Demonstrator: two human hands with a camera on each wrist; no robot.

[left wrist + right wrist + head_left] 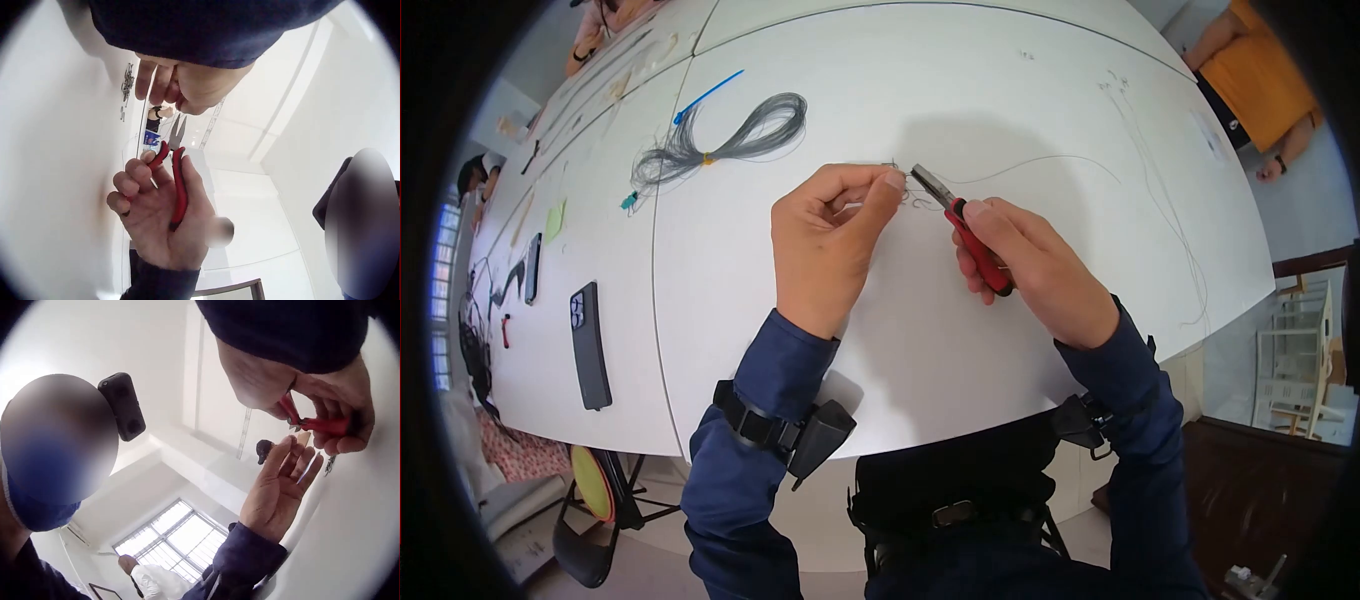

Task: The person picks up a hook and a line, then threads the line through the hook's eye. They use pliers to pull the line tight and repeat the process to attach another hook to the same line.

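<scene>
Thumb and forefinger of the left hand [830, 225] pinch a thin line [1040, 158] near its end; the small bit at the fingertips is too fine to make out. Just to the right, the right hand [1040, 262] grips red-handled pliers [980, 250], whose metal nose points at the left fingertips. Seen from the left wrist, the jaws of the pliers [179, 181] stand slightly apart, with the right hand [165, 219] around the handles. Small metal hooks [920, 203] lie on the table beneath the hands, partly hidden by them.
A bundle of grey line [765, 125] with a blue tie [710, 95] lies at the back left of the white table [960, 390]. A dark phone [590, 345] is at the left. Loose thin lines curve along the right side. Other people stand beyond the table.
</scene>
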